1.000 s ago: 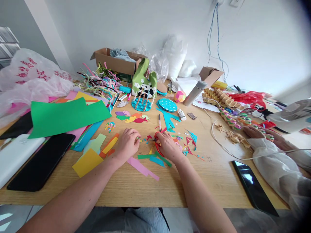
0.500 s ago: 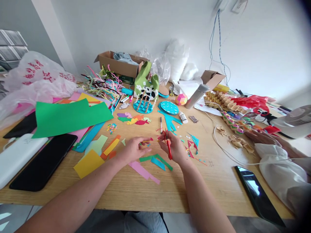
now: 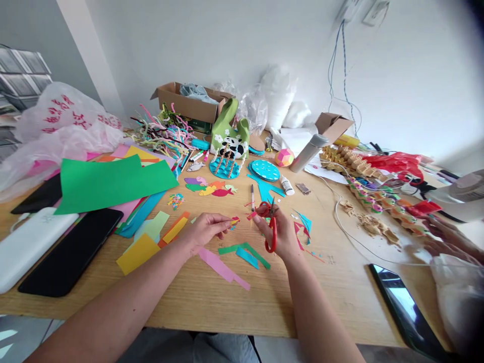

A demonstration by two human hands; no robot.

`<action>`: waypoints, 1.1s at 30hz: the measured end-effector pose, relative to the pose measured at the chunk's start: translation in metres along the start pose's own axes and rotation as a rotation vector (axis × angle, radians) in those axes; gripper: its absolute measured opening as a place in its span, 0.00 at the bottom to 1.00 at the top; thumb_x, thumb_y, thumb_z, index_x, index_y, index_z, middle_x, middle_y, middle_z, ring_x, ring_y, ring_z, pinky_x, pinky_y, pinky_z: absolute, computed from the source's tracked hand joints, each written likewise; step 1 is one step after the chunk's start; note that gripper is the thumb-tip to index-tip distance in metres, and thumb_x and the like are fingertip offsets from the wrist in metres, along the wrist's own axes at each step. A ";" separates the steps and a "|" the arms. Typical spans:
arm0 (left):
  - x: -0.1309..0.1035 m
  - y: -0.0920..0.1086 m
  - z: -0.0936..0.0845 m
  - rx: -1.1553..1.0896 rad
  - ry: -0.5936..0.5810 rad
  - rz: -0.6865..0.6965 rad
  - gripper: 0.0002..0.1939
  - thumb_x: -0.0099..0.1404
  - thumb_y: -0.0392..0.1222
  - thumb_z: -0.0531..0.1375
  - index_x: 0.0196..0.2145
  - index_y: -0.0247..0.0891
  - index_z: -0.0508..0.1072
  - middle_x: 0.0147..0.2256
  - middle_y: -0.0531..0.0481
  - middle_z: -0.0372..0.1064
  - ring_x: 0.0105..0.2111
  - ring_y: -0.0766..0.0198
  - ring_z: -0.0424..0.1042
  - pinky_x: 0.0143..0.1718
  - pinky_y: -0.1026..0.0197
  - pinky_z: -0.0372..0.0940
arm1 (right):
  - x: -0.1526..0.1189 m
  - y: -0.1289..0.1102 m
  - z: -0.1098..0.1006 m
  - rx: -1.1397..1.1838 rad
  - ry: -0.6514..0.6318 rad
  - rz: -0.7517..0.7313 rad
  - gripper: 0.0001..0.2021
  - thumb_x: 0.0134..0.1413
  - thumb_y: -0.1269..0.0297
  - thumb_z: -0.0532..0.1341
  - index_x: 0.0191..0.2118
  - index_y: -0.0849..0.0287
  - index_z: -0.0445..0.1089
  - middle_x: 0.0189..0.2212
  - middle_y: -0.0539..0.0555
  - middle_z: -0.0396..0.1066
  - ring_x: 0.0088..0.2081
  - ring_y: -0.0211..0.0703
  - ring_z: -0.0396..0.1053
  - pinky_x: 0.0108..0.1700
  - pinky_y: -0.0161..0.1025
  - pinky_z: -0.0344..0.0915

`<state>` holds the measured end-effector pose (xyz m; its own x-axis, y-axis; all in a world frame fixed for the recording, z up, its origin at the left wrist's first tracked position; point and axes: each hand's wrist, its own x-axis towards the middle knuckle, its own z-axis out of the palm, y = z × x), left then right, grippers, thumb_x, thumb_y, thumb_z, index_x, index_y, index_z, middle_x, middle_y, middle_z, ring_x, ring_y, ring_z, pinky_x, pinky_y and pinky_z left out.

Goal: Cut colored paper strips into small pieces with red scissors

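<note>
My left hand (image 3: pixel 212 231) pinches small yellow and red paper pieces (image 3: pixel 235 221) between thumb and fingertips, over the middle of the table. My right hand (image 3: pixel 279 232) is closed round the red handles of the scissors (image 3: pixel 273 234), blades pointing away from me. A small red paper piece (image 3: pixel 252 215) shows at its fingertips. Green and blue paper strips (image 3: pixel 247 256) lie just below, between the two hands. Beyond the hands rest several coloured paper fish (image 3: pixel 212 188), a pen (image 3: pixel 252 194) and a little heap of tiny coloured paper bits (image 3: pixel 176 201).
At left, a large green sheet (image 3: pixel 113 184) tops a paper stack beside a black phone-like slab (image 3: pixel 71 252). A phone (image 3: pixel 406 307) lies at right near a white cable (image 3: pixel 351 237). A grey bottle (image 3: pixel 309 153) leans behind; another person's hand (image 3: pixel 449 237) is at far right.
My hands have drawn slightly apart, the right moving rightward with the scissors. The red piece now shows more clearly at its fingertips. The other person's hand has shifted right.
</note>
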<state>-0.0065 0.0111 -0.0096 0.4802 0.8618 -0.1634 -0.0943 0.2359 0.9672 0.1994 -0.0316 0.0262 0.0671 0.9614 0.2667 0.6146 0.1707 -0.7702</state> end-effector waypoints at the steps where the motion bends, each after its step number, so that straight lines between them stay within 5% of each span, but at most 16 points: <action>1: 0.001 0.000 -0.001 -0.051 -0.003 -0.011 0.15 0.51 0.49 0.67 0.33 0.34 0.80 0.25 0.49 0.72 0.23 0.69 0.65 0.28 0.63 0.61 | -0.002 -0.003 -0.003 -0.005 0.052 -0.031 0.13 0.55 0.54 0.59 0.37 0.59 0.65 0.37 0.56 0.70 0.37 0.44 0.68 0.39 0.38 0.63; 4: 0.003 -0.002 -0.002 -0.180 0.006 -0.044 0.16 0.48 0.49 0.69 0.31 0.33 0.80 0.22 0.51 0.69 0.22 0.70 0.64 0.28 0.63 0.60 | -0.007 -0.009 -0.010 0.007 0.079 -0.101 0.18 0.57 0.47 0.55 0.32 0.59 0.64 0.30 0.54 0.68 0.31 0.43 0.65 0.34 0.37 0.61; 9: 0.003 0.001 -0.002 -0.253 0.093 -0.005 0.15 0.45 0.45 0.71 0.30 0.33 0.79 0.24 0.51 0.71 0.24 0.70 0.65 0.28 0.64 0.60 | -0.010 -0.015 -0.010 0.021 -0.438 -0.061 0.24 0.57 0.41 0.52 0.25 0.59 0.62 0.21 0.51 0.65 0.23 0.39 0.61 0.25 0.35 0.56; 12: 0.001 0.004 -0.001 -0.262 0.131 0.012 0.15 0.44 0.43 0.72 0.29 0.33 0.78 0.24 0.51 0.72 0.24 0.69 0.66 0.29 0.64 0.62 | -0.010 -0.019 -0.004 -0.048 -0.602 -0.015 0.24 0.58 0.43 0.53 0.23 0.59 0.61 0.19 0.50 0.65 0.20 0.36 0.60 0.23 0.34 0.53; 26: -0.005 0.002 0.004 -0.031 0.001 0.052 0.11 0.51 0.43 0.68 0.29 0.33 0.77 0.23 0.53 0.69 0.23 0.69 0.65 0.27 0.64 0.61 | -0.010 -0.015 0.002 -0.082 -0.636 0.044 0.24 0.57 0.45 0.56 0.20 0.59 0.60 0.14 0.49 0.64 0.17 0.34 0.59 0.18 0.30 0.49; 33: -0.008 0.006 0.003 0.029 -0.168 -0.048 0.11 0.48 0.44 0.70 0.26 0.33 0.79 0.21 0.51 0.70 0.22 0.69 0.64 0.26 0.65 0.58 | -0.007 -0.014 -0.021 -0.061 -0.899 0.158 0.25 0.53 0.42 0.59 0.19 0.61 0.62 0.13 0.49 0.63 0.15 0.32 0.58 0.16 0.28 0.50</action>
<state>-0.0087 0.0040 -0.0021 0.6231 0.7620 -0.1766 -0.0438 0.2594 0.9648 0.2069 -0.0455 0.0474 -0.4674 0.7829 -0.4107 0.6925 0.0355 -0.7206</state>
